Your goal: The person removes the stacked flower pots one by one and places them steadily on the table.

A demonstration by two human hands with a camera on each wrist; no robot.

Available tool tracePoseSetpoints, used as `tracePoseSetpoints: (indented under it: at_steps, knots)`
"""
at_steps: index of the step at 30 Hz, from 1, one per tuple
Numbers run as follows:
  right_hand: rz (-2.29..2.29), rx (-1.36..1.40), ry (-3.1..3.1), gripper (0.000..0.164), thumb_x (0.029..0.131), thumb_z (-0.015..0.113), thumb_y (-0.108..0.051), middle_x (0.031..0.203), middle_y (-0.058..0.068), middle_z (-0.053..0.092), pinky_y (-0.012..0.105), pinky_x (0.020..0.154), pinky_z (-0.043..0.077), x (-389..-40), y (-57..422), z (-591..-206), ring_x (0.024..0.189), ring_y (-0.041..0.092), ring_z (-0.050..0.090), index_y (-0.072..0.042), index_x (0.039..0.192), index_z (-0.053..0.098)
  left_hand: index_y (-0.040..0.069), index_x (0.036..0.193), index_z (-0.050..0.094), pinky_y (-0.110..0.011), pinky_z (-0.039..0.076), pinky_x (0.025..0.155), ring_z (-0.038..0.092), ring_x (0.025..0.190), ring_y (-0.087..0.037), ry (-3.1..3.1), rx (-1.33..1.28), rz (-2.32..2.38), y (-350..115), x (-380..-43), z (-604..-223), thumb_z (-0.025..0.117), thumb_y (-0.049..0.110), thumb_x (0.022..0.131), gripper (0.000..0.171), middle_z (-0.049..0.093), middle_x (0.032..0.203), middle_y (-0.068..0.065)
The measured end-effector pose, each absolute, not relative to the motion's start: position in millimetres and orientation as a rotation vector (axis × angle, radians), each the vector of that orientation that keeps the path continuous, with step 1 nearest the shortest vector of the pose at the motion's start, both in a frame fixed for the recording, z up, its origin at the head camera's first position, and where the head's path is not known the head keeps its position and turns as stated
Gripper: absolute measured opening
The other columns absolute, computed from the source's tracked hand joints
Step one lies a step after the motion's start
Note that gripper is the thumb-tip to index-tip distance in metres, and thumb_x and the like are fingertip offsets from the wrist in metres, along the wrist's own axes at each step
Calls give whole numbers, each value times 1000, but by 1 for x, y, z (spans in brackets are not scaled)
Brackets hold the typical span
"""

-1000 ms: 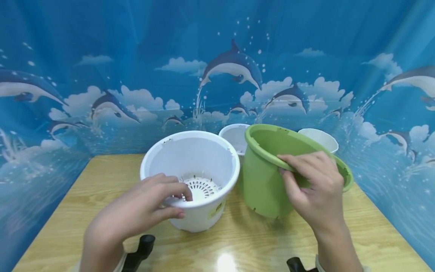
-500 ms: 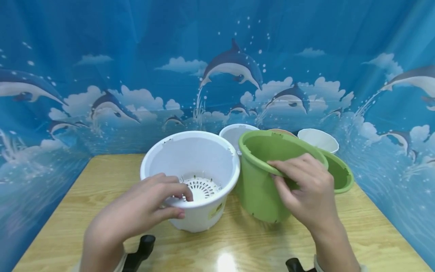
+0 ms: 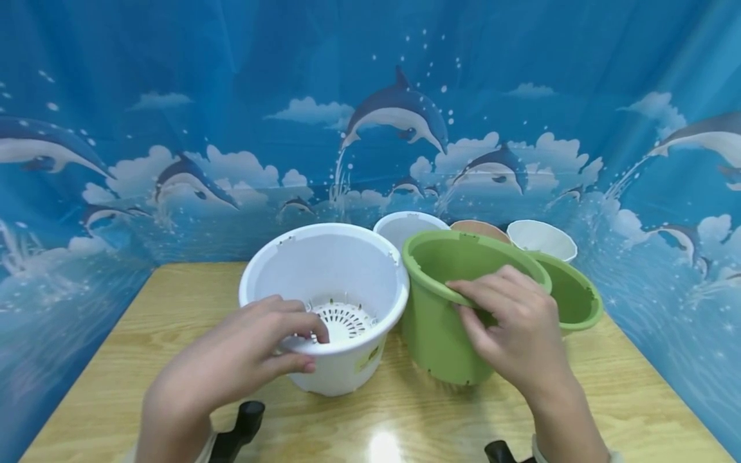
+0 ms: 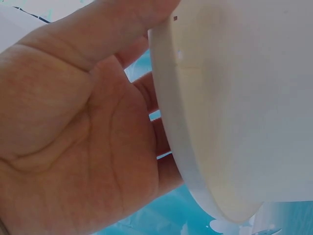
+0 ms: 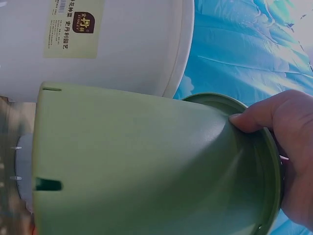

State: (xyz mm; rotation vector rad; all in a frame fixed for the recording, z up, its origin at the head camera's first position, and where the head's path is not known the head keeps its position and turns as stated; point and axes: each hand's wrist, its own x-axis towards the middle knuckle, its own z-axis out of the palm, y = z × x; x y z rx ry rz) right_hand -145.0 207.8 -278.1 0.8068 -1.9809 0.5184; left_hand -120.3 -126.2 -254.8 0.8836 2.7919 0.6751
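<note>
A large white flower pot [image 3: 324, 257] with a slotted bottom stands left of centre in the head view. My left hand [image 3: 243, 354] grips its near rim, fingers over the inside and thumb outside. To its right is a green flower pot [image 3: 440, 334], slightly tilted, its rim close to the white one. My right hand [image 3: 512, 328] pinches the green pot's near rim, with the thumb [image 5: 249, 120] on the outer wall in the right wrist view. A yellowish label [image 5: 73, 29] marks the white pot's side.
A second green pot [image 3: 570, 292] stands behind at the right. Along the back are a smaller white pot [image 3: 405, 225], a brown pot [image 3: 480, 228] and a white faceted pot [image 3: 541, 238]. A blue dolphin curtain [image 3: 260, 96] surrounds the wooden table [image 3: 116, 373].
My right hand has moved the green pot left and nearer, away from the second green pot and toward the white one. The brown pot has come into sight. My left hand stays put.
</note>
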Motion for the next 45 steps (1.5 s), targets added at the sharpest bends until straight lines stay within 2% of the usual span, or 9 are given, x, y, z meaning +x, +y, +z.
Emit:
tracePoseSetpoints:
  at_steps: [13, 32, 45]
  knots:
    - [484, 802, -2083, 17, 76, 73, -8, 76, -4, 73, 25, 56, 40, -142, 207, -279, 68, 12, 55, -13, 91, 80, 41, 101, 66, -30, 50, 72, 53, 87, -5, 2794, 902, 679, -128, -120, -255, 74, 34, 89, 16, 60, 95, 22]
    - [444, 777, -2200, 18, 78, 77, -12, 79, -4, 74, 28, 54, 42, -141, 208, -281, 68, 11, 55, -14, 96, 80, 40, 98, 66, -27, 49, 68, 53, 82, -6, 2779, 858, 705, -131, -118, -255, 75, 34, 88, 15, 60, 92, 20]
    - [435, 857, -2177, 20, 73, 80, -8, 76, -4, 73, 28, 54, 43, -144, 205, -285, 65, 10, 55, -14, 92, 80, 41, 98, 63, -25, 48, 64, 53, 79, -8, 2778, 816, 692, -135, -117, -256, 73, 41, 88, 13, 60, 91, 19]
